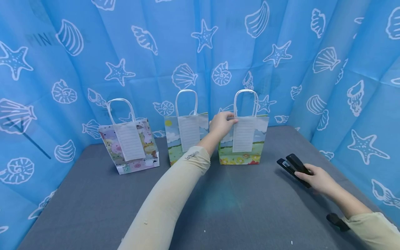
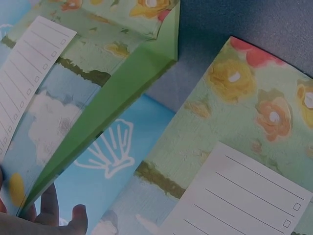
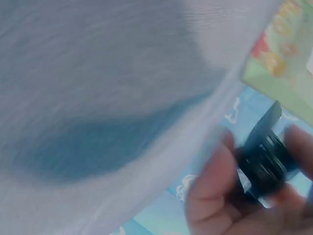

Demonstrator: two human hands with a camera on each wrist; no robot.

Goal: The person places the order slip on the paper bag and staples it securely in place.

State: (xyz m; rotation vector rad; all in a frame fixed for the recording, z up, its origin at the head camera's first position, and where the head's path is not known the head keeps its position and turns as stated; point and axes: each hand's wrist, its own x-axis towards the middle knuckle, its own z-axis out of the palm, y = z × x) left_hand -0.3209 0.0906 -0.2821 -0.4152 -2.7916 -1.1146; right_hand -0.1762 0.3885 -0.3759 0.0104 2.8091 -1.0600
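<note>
My left hand pinches the top left edge of the right-hand paper gift bag, beside its white handle. A lined paper slip hangs on that bag's front. In the left wrist view, fingers show behind the bag's top edge, by its green side. Out to the right, my right hand grips a black stapler above the table. In the right wrist view the stapler is blurred between thumb and fingers, apart from any bag.
A matching landscape bag stands in the middle, partly behind my left arm. An animal-print bag stands at left. Both carry lined slips. The grey table backs onto a blue shell-print curtain. Small white bits lie near the front.
</note>
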